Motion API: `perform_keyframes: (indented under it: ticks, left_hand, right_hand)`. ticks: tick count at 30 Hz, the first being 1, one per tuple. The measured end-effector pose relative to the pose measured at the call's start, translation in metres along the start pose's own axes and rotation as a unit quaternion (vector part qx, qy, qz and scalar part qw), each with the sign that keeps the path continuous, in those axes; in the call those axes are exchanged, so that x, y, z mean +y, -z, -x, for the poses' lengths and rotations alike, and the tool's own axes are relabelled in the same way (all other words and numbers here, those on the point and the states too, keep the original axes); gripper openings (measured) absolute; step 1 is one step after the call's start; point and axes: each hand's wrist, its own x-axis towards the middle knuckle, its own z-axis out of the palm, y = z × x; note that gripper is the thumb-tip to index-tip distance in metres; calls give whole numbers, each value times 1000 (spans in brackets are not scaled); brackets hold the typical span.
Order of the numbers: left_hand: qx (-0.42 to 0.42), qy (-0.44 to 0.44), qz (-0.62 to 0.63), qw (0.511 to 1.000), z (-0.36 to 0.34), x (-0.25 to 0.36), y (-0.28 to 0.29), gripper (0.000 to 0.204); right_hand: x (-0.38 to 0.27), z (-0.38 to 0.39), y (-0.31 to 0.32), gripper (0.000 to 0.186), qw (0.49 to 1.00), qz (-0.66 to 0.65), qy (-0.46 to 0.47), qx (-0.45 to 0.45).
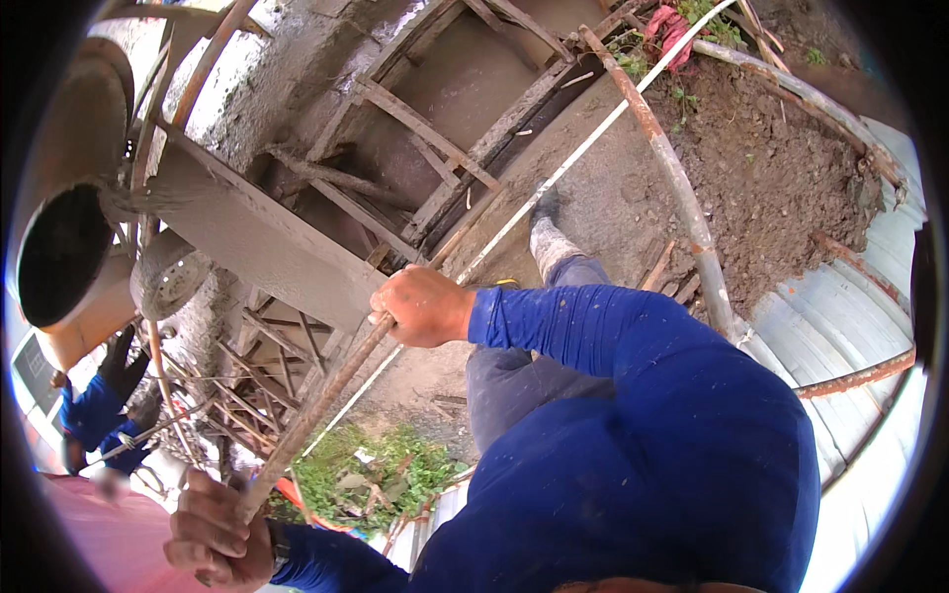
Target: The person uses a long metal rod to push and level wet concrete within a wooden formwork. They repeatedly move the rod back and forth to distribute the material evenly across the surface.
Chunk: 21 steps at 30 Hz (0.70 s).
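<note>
My left hand (222, 532), at the lower left, is closed round the lower end of a long wooden pole (321, 415). Farther up, my right hand (420, 304) grips the same pole, its fingers wrapped round the wood. The pole slants up and to the right between my hands; I cannot make out its far end. Just beyond my right hand lies a wide, flat grey board (272, 232) smeared with what looks like wet cement. A thin pale strip (529, 203) runs diagonally close by my right hand.
A wooden frame (420, 124) with wet grey material lies ahead. At left stand a large drum with a dark opening (64, 255) and a person in blue (99, 405). Rusty poles (682, 193), soil (776, 188) and corrugated sheets (840, 316) lie right; green plants (366, 474) grow below.
</note>
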Motion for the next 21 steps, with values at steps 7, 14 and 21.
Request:
perform_keyframes:
  ticks: [7,14,21]
  left_hand:
    - [-109,67,-252,959,-71,-25,-92,14]
    - [-292,159,-254,908,-9,-203,-226,13]
    - [-312,214,-260,888,7,-214,-275,19]
  right_hand:
    - [83,4,48,16,995,-28,-37,84]
    - [278,96,11,28,965,-48,-198,167]
    - [315,93,10,15,322,-805,-433,246]
